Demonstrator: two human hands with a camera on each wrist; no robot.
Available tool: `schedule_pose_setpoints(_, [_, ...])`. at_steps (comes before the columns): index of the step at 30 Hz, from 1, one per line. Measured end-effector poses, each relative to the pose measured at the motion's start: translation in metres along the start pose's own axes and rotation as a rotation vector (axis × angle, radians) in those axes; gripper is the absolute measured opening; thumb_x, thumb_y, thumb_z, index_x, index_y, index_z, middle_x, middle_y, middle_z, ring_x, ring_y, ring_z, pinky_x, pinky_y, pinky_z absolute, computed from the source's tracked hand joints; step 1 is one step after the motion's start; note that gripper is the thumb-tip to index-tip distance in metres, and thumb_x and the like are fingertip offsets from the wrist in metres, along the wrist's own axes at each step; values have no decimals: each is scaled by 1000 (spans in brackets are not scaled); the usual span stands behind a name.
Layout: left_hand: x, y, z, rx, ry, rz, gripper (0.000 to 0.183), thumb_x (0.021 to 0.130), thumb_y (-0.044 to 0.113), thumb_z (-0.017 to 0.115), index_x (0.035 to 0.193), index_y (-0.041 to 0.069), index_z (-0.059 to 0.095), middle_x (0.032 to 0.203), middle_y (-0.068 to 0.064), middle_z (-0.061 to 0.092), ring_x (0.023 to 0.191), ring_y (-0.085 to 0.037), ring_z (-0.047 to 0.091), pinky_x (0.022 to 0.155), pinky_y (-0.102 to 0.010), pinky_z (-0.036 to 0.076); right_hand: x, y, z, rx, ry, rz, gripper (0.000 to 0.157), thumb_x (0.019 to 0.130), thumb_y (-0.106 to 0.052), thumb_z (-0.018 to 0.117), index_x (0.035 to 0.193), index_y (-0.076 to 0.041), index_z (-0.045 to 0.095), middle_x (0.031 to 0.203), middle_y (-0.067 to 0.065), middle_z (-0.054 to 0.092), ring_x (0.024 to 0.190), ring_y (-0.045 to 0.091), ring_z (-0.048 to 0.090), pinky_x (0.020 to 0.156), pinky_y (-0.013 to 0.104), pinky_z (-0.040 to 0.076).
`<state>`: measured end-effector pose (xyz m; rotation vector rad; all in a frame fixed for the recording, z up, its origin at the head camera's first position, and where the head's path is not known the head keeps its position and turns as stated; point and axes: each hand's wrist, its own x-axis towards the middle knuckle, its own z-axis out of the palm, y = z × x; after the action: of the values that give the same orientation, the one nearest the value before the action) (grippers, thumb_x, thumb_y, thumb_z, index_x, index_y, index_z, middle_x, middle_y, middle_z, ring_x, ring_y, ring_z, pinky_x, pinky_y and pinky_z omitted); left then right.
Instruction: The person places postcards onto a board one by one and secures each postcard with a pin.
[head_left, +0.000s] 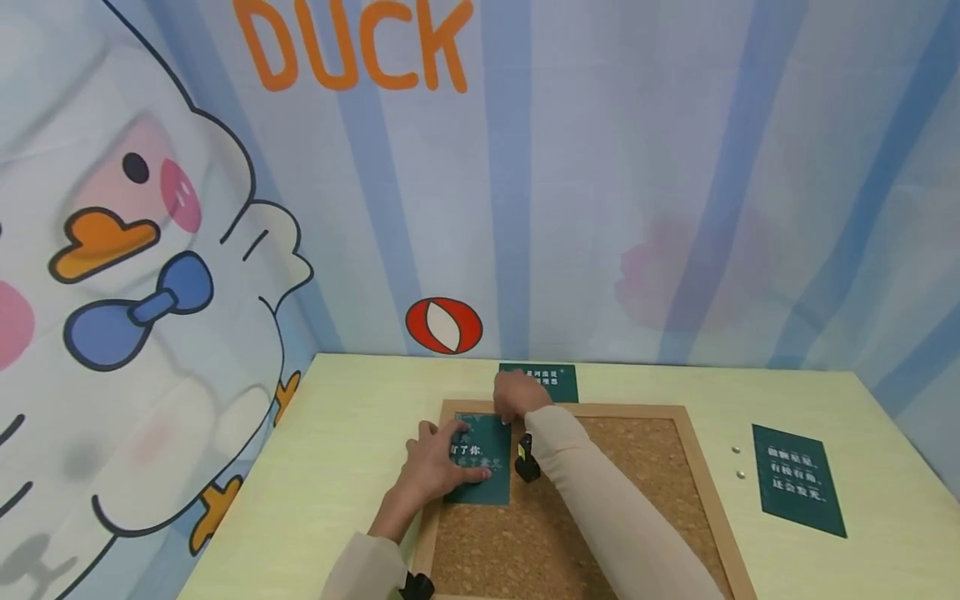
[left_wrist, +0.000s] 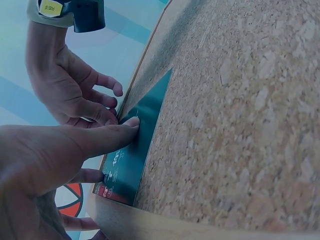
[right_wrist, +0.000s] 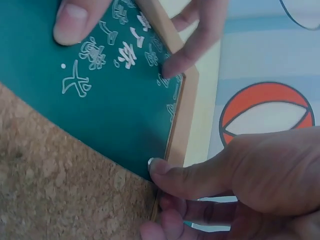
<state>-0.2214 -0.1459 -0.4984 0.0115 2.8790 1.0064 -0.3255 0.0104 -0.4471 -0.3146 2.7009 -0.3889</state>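
A dark green card with white lettering (head_left: 480, 475) lies on the upper left of a wood-framed corkboard (head_left: 480, 550). My left hand (head_left: 437, 462) presses it flat, thumb and fingers spread over its left side. At the card's top right corner is my right hand (head_left: 517, 395). In the right wrist view its thumb bears on a small silver thumbtack (right_wrist: 150, 162), mostly covered by the thumb tip. The other fingers of that hand curl at the frame's edge. How deep the tack sits cannot be seen.
Behind the board, a second green card (head_left: 558, 383) lies partly hidden by my right hand. Another green card (head_left: 799, 481) is on the table's right side, with two small silver tacks (head_left: 741, 475) beside it. A printed fabric wall (head_left: 577, 208) rises behind the pale table (head_left: 360, 417).
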Motion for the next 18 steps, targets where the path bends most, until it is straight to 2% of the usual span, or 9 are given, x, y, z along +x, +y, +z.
schedule_pose_setpoints(4, [-2,1,0,-11,-4,9,79,76,43,94,142,16,59,133,-24,41,113,-45,43,85,-64,50,-5,-4,5,0,53,-6,10,100,-1,63,103,0,73,90,14,64,73,22,60,63,34,51])
schedule_pose_setpoints(8, [-3,3,0,-8,-10,13,79,76,44,93,142,17,59,135,-25,41,114,-45,43,85,-64,50,-12,-6,4,-1,103,11,14,102,-5,61,105,-1,74,95,16,65,75,25,64,67,38,57])
schedule_pose_setpoints(10, [-3,3,0,-10,-16,16,79,77,44,93,142,17,58,135,-25,41,115,-46,43,85,-64,50,-17,-6,4,-8,122,22,14,102,-6,62,104,-2,75,95,15,65,75,26,63,67,39,57])
schedule_pose_setpoints(13, [-3,3,0,-10,-19,17,79,77,44,93,142,16,58,135,-26,41,115,-46,43,85,-64,50,-19,-7,7,-26,142,42,15,103,-9,61,107,-4,75,104,16,66,85,31,65,70,45,57])
schedule_pose_setpoints(16, [-3,2,1,-4,-17,20,79,77,43,93,142,16,58,135,-28,41,115,-47,43,85,-64,50,-17,-6,11,-67,153,54,18,104,-12,60,114,-6,74,116,18,64,93,34,64,74,49,57])
schedule_pose_setpoints(18, [-3,3,1,4,-18,15,79,77,44,92,143,16,58,136,-28,41,115,-47,43,85,-64,50,-18,-3,13,-79,157,50,21,105,-13,59,119,-6,72,117,18,64,94,34,64,77,51,57])
